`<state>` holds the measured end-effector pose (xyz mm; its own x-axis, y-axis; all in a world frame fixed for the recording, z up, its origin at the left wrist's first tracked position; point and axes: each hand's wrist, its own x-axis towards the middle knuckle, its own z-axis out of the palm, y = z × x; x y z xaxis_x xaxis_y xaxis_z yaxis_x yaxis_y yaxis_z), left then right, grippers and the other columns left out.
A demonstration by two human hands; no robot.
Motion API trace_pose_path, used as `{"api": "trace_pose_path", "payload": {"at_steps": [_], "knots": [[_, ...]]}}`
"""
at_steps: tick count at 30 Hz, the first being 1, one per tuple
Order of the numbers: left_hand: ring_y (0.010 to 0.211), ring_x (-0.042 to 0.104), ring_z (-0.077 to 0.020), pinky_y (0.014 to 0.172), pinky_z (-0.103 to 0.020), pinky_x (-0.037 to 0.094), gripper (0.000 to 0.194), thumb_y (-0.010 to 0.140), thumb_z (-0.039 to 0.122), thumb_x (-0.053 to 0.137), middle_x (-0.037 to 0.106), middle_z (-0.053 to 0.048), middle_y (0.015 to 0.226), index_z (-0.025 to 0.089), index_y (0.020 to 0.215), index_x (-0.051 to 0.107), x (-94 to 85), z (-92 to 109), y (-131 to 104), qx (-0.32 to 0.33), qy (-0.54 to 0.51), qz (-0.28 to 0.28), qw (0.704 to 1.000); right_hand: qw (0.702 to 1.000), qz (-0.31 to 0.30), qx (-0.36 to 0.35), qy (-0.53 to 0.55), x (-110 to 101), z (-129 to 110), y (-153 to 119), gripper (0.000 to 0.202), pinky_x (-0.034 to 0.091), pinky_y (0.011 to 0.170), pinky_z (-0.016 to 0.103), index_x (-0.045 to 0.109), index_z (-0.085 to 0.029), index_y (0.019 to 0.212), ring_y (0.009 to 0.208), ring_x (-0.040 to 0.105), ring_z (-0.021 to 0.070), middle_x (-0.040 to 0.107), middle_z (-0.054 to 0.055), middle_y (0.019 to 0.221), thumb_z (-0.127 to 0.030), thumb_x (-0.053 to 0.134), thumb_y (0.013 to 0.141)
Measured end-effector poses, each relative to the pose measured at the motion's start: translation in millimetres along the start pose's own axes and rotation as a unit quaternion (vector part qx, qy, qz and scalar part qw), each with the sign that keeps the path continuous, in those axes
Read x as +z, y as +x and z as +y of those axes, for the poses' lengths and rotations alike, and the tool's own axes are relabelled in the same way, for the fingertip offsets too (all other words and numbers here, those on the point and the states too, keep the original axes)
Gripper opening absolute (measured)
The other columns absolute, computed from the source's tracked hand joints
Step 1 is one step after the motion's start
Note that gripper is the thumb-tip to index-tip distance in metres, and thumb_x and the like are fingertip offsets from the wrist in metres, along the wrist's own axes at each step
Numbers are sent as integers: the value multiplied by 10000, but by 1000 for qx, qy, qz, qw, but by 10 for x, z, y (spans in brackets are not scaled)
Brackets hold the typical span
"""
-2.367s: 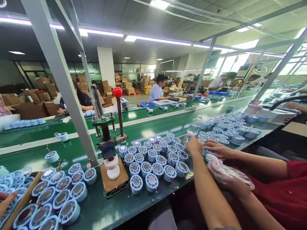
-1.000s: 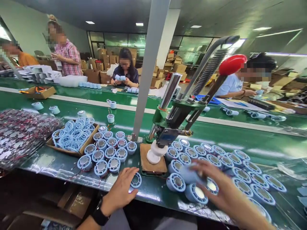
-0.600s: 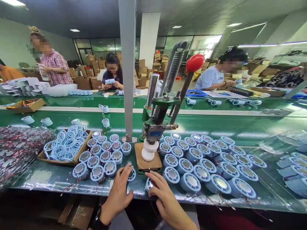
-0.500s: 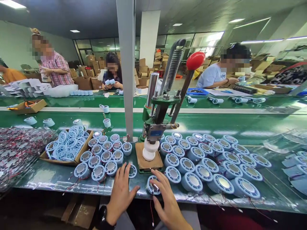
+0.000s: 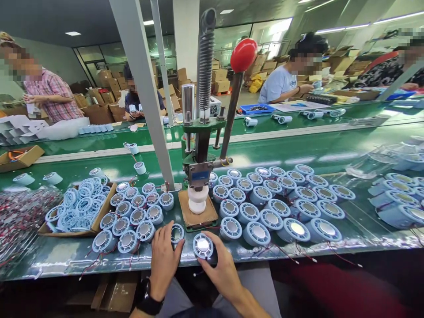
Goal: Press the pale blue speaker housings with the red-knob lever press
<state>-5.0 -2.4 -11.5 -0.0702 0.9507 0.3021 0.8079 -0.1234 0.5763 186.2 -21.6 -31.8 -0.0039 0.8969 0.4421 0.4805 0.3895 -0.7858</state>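
Observation:
My right hand [image 5: 221, 260] grips a light-blue round part with a silver disc [image 5: 202, 246] between thumb and fingers at the table's front edge. My left hand [image 5: 165, 254], wearing a black watch, has its fingers apart and touches or nearly touches a blue ring part [image 5: 177, 233]; whether it grips it is unclear. Just behind both hands stands a hand press with a white plastic head [image 5: 197, 199] over a brown base pad [image 5: 190, 217]. Its lever with a red knob [image 5: 244, 54] points up. Rows of similar blue parts [image 5: 258, 233] lie to the right, with a smaller group [image 5: 127, 241] to the left.
A cardboard box [image 5: 111, 206] of blue rings stands at the left, beside a heap of wired pieces [image 5: 23, 225]. A grey post [image 5: 145, 88] rises left of the press. People work across the green table. Loose wires hang over the front edge.
My right hand has closed on the round part, which now shows its silver disc upward. My left hand has moved closer to the blue ring part. The view has shifted right.

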Motion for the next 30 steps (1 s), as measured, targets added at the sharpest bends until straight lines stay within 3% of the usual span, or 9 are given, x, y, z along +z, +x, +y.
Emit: {"api": "trace_pose_path", "payload": {"at_steps": [3,5,8,11,17,23,26,28,30], "knots": [[1162,626,-286,1002,-477,503,579,907,381,583,661,-127,1271,187,1431,432,-95,115,10,-27,-96,-15,995,1000,-7,24,13,131,-77,32,573,563,1006,377,543,-204,1320,1163,663,235,673,85,1261,-122,629,759],[1197,617,-266,1033,-454,496,646,893,337,595,634,-120,1333,207,1483,365,-186,217,4,10,-122,-58,991,999,-13,24,30,222,-122,67,598,557,1015,372,538,-187,1338,1176,659,231,668,101,1280,-94,585,750],[1280,551,-285,1106,-494,436,649,827,189,585,582,-114,1411,223,1457,437,-293,353,11,74,-105,-126,984,999,-14,13,51,307,-140,105,682,549,1026,365,510,-183,1383,1192,653,220,649,109,1316,-49,520,715],[1284,536,-292,1120,-508,423,701,755,113,574,603,-107,1377,225,1439,473,-321,430,41,50,-120,-158,979,998,-16,6,61,336,-102,104,735,552,1021,366,481,-203,1425,1209,644,222,634,97,1344,-58,527,706],[1276,542,-285,1139,-508,397,786,663,80,605,611,-73,1335,263,1417,477,-211,494,20,-88,-168,-108,976,998,-1,14,66,387,-28,60,763,564,1003,363,428,-219,1472,1200,649,217,636,89,1343,-70,541,733],[1335,502,-289,1160,-525,372,698,752,168,574,572,-126,1395,200,1435,439,8,444,-151,-86,-203,-71,973,999,-14,-25,23,448,8,8,631,564,1008,396,516,-203,1412,1192,651,229,647,111,1317,-82,483,794],[1372,483,-300,1148,-523,396,574,840,265,516,534,-164,1451,152,1401,473,111,393,-222,-75,-220,-60,971,994,-89,-52,-41,246,-56,107,652,594,959,412,537,-232,1408,1157,668,257,654,107,1302,-89,480,774],[1312,548,-309,1114,-504,441,564,801,276,553,595,-163,1392,140,1348,527,89,382,-171,-89,-226,-68,968,978,-160,-89,-96,-74,-217,340,697,623,898,412,547,-302,1400,1136,677,287,653,75,1307,-121,548,727],[1217,619,-306,1078,-476,477,551,732,263,608,670,-132,1292,151,1271,591,-32,405,-14,-94,-222,-72,968,966,-152,-154,-144,-523,-517,750,676,621,899,427,551,-327,1385,1166,657,303,632,65,1335,-169,611,731]]}}
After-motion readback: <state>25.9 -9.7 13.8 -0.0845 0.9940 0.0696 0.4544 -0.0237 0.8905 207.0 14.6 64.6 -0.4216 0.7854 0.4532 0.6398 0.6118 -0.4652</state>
